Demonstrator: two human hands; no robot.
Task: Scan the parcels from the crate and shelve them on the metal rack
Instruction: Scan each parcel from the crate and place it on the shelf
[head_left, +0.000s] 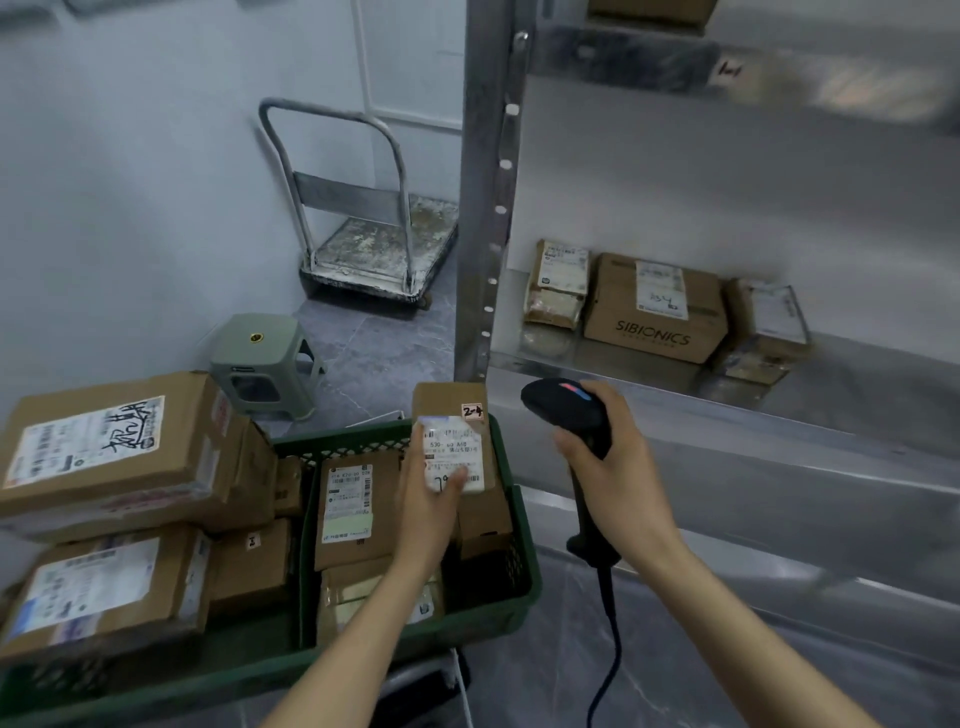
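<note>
My left hand (428, 506) grips a small cardboard parcel (451, 415) with a white shipping label and a "2-4" sticker, holding it upright above the green crate (511, 597). To its right, my right hand (613, 467) holds a black corded barcode scanner (563, 405) by the handle, its head turned toward the parcel's label. Several more cardboard parcels (345, 512) lie inside the crate. The metal rack (488, 208) stands to the right, and on its shelf sit three parcels, among them a SIBIONICS box (654, 312).
Larger cardboard boxes (119, 447) are stacked at the left beside the crate. A green plastic stool (265, 364) and a worn platform trolley (374, 244) stand on the grey floor behind. The rack's lower shelves (779, 493) run along the right.
</note>
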